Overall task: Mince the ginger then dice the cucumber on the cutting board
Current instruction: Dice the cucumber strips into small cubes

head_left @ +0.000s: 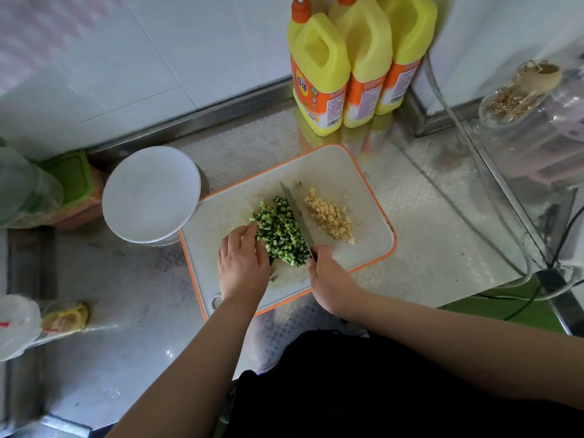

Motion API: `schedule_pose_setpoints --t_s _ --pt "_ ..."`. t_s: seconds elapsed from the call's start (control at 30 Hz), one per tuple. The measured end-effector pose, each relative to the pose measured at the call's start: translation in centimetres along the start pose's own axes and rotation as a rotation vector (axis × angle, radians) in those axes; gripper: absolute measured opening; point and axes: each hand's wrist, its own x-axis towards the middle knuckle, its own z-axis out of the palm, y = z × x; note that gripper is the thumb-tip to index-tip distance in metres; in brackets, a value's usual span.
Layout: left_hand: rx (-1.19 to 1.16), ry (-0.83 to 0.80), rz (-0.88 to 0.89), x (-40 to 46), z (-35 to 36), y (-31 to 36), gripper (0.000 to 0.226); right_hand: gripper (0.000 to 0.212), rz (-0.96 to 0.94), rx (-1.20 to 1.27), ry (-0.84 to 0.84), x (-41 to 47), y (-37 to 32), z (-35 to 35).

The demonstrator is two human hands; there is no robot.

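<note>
A: What crowds the board (363, 251)?

B: A round white plate (151, 193) overlaps its upper-left corner. Three yellow plastic bottles (357, 67) with orange labels stand at top centre, and a hose (455, 128) curves down the right. The counter (126, 327) is embossed steel.

A: And the knife (297, 216)?

B: Its blade runs from upper left to lower right, tip pointing up-left, between the green cucumber (281, 232) dice and the pale ginger (330, 218) bits, both mid-board.

A: The hands?

B: The right hand (328, 279) grips the handle. The left hand (241, 263) lies with relaxed fingers against the cucumber pile's left edge.
</note>
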Motion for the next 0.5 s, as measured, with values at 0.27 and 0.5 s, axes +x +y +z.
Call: schedule_pose_setpoints --t_s 0.27,0.5 --pt "-0.048 -0.022 -0.153 0.3 -0.3 -1.7 0.042 0.031 -0.091 -0.151 -0.066 0.6 -1.8 1.7" --pt "-0.089 -0.044 -0.184 0.9 -0.4 -2.7 0.041 0.020 -0.087 -0.131 -0.008 -0.2 -1.7 0.2"
